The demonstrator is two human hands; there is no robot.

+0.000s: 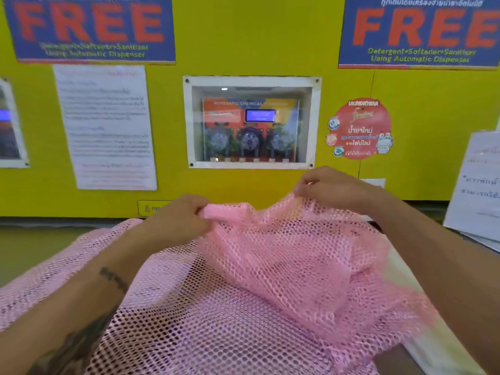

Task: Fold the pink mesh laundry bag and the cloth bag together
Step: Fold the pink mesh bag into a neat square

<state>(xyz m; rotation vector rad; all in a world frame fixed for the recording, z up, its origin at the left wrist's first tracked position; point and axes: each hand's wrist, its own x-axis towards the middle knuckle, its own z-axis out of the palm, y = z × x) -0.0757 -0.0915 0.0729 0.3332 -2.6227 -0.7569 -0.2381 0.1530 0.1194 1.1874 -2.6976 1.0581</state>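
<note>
The pink mesh laundry bag [270, 266] spreads over the surface in front of me and fills the lower half of the view. My left hand [178, 217] pinches its raised upper edge at centre left. My right hand [332, 188] grips the same edge further right and a little higher, with a ring on one finger. The mesh between the hands hangs in a slack fold, doubled over the flatter layer below. Something darker shows faintly through the mesh at lower left; I cannot tell whether it is the cloth bag.
A yellow wall [257, 50] stands close ahead, with a glass-fronted dispenser box [251, 123], blue FREE posters and a white notice [105, 125]. A white sign [476, 185] leans at the right. A pale surface edge [422, 345] shows at lower right.
</note>
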